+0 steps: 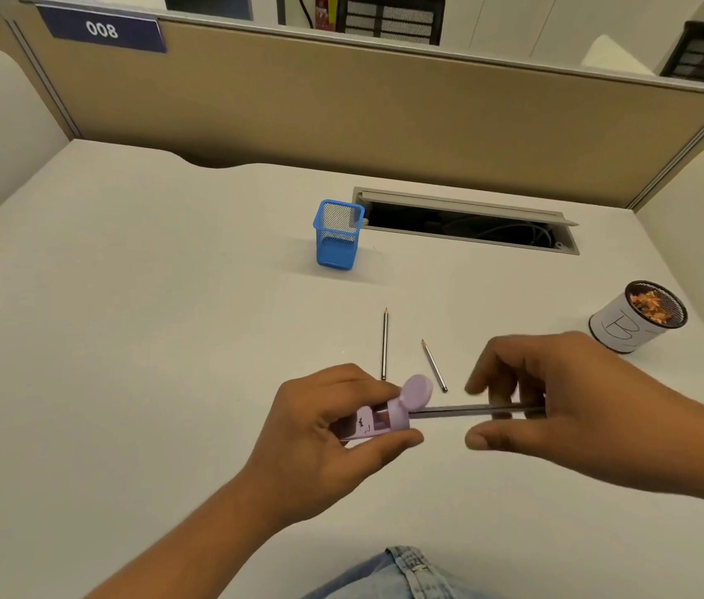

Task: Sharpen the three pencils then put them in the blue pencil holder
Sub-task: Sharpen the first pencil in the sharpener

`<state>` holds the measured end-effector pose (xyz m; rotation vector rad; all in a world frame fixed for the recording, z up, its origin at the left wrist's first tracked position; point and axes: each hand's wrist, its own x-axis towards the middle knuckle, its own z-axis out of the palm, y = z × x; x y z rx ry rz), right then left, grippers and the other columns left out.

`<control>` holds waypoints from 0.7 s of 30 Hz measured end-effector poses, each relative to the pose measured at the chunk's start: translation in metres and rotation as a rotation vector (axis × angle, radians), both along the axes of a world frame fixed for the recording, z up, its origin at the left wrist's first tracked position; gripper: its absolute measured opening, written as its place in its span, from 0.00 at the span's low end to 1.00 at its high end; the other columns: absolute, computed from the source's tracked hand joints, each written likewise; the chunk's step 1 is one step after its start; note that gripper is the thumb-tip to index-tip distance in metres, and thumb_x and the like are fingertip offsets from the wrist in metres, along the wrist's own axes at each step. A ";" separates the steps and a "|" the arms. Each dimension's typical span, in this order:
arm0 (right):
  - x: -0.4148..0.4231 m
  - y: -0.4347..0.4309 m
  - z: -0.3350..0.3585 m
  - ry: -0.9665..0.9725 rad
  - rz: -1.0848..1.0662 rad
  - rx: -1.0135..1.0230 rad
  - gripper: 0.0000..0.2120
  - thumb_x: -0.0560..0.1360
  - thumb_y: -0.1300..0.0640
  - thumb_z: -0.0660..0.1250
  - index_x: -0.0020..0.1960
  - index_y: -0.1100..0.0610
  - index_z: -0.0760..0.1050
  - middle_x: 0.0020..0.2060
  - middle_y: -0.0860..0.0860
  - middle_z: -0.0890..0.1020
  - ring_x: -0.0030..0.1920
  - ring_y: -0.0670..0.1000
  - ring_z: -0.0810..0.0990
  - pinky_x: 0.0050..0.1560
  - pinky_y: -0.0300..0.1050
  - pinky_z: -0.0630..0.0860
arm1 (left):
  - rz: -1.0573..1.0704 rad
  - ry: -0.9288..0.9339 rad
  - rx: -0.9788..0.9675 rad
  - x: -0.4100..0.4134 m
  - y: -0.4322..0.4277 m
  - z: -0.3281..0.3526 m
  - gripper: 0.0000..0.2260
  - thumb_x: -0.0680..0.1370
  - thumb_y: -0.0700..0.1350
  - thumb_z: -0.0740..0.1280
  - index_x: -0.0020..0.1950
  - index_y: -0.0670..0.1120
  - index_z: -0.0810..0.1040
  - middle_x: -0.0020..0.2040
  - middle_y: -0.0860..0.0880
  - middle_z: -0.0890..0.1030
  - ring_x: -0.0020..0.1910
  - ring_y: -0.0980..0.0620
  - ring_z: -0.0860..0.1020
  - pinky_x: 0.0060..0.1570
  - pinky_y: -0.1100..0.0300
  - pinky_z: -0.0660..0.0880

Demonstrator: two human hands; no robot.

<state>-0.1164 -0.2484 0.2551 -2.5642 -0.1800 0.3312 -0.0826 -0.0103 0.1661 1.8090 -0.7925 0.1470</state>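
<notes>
My left hand (320, 430) grips a lilac pencil sharpener (389, 415) with its round lid flipped up. A dark pencil (462, 411) lies level with its tip inside the sharpener, and my right hand (557, 395) holds its other end between the fingers. Two more pencils lie on the white desk just beyond my hands: one (384, 343) points straight away, the other (434, 365) is angled to its right. The blue mesh pencil holder (337, 235) stands upright farther back, with nothing visible inside.
A white-wrapped mesh cup (626, 326) holding pencil shavings stands at the right. An open cable slot (466, 222) lies behind and to the right of the blue holder. Beige partition walls close the desk at the back and sides.
</notes>
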 end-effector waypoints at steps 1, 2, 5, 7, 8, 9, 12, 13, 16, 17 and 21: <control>0.000 -0.001 0.001 -0.160 0.096 -0.097 0.17 0.65 0.30 0.65 0.44 0.41 0.74 0.35 0.40 0.81 0.34 0.43 0.78 0.28 0.35 0.73 | 0.012 0.036 -0.025 -0.001 0.000 0.000 0.09 0.71 0.48 0.78 0.47 0.46 0.85 0.40 0.63 0.79 0.35 0.64 0.74 0.37 0.76 0.66; 0.001 -0.003 0.001 -0.341 0.226 -0.194 0.13 0.70 0.34 0.65 0.44 0.43 0.75 0.34 0.41 0.80 0.33 0.46 0.78 0.27 0.36 0.73 | 0.022 0.078 -0.051 -0.002 0.000 0.000 0.09 0.71 0.48 0.78 0.47 0.47 0.85 0.38 0.62 0.79 0.34 0.62 0.74 0.36 0.75 0.66; 0.005 -0.009 -0.005 -0.773 0.519 -0.371 0.13 0.78 0.51 0.69 0.40 0.58 0.80 0.35 0.52 0.83 0.30 0.57 0.78 0.25 0.50 0.74 | 0.047 0.159 -0.108 -0.008 -0.002 0.001 0.09 0.71 0.50 0.75 0.45 0.47 0.85 0.36 0.61 0.78 0.32 0.60 0.74 0.35 0.75 0.67; 0.004 -0.007 -0.007 -0.813 0.530 -0.380 0.14 0.78 0.52 0.68 0.37 0.59 0.80 0.32 0.53 0.83 0.27 0.58 0.77 0.23 0.49 0.73 | 0.057 0.148 -0.124 -0.008 -0.004 0.002 0.09 0.72 0.50 0.75 0.46 0.47 0.84 0.37 0.61 0.79 0.33 0.60 0.75 0.35 0.74 0.68; 0.002 -0.004 -0.007 -0.732 0.473 -0.345 0.15 0.78 0.48 0.67 0.37 0.55 0.78 0.30 0.50 0.82 0.26 0.56 0.76 0.23 0.47 0.72 | 0.063 0.119 -0.117 -0.007 -0.003 0.002 0.09 0.72 0.50 0.75 0.46 0.46 0.84 0.37 0.60 0.79 0.34 0.59 0.75 0.35 0.73 0.68; 0.001 0.000 -0.007 -0.591 0.366 -0.266 0.15 0.78 0.43 0.65 0.36 0.50 0.76 0.28 0.47 0.81 0.24 0.51 0.74 0.22 0.44 0.71 | 0.064 0.073 -0.099 -0.006 -0.003 0.001 0.09 0.72 0.50 0.75 0.46 0.46 0.85 0.38 0.60 0.79 0.34 0.59 0.75 0.35 0.71 0.69; 0.009 0.005 -0.004 0.094 -0.032 0.098 0.16 0.70 0.40 0.71 0.33 0.49 0.73 0.25 0.45 0.80 0.23 0.44 0.68 0.24 0.35 0.66 | 0.037 -0.099 -0.001 -0.003 -0.001 -0.001 0.09 0.73 0.47 0.76 0.48 0.42 0.85 0.39 0.53 0.81 0.37 0.59 0.75 0.36 0.70 0.70; 0.012 0.003 -0.003 0.285 -0.098 0.181 0.16 0.70 0.43 0.74 0.31 0.50 0.74 0.25 0.47 0.79 0.23 0.44 0.68 0.25 0.36 0.66 | 0.022 -0.136 0.029 -0.002 -0.001 -0.002 0.10 0.73 0.47 0.76 0.48 0.42 0.85 0.40 0.51 0.82 0.38 0.60 0.75 0.38 0.72 0.70; 0.013 0.002 -0.003 0.366 -0.093 0.156 0.13 0.69 0.44 0.75 0.33 0.49 0.76 0.26 0.47 0.81 0.24 0.43 0.71 0.26 0.37 0.68 | -0.007 -0.098 0.053 0.000 -0.001 -0.003 0.10 0.72 0.47 0.77 0.48 0.42 0.85 0.41 0.55 0.81 0.38 0.64 0.73 0.39 0.76 0.67; 0.010 0.001 -0.005 0.263 -0.064 0.088 0.12 0.69 0.42 0.74 0.36 0.46 0.76 0.28 0.44 0.82 0.25 0.43 0.74 0.25 0.35 0.69 | -0.006 -0.050 0.037 0.001 -0.001 -0.003 0.10 0.72 0.47 0.77 0.48 0.43 0.85 0.40 0.58 0.80 0.38 0.65 0.73 0.38 0.77 0.66; 0.008 -0.001 -0.006 -0.380 0.267 -0.258 0.11 0.74 0.40 0.66 0.39 0.46 0.75 0.31 0.44 0.81 0.30 0.47 0.78 0.27 0.41 0.74 | 0.023 0.173 -0.057 0.000 -0.001 -0.004 0.09 0.71 0.50 0.76 0.46 0.46 0.85 0.38 0.60 0.80 0.34 0.59 0.75 0.34 0.74 0.67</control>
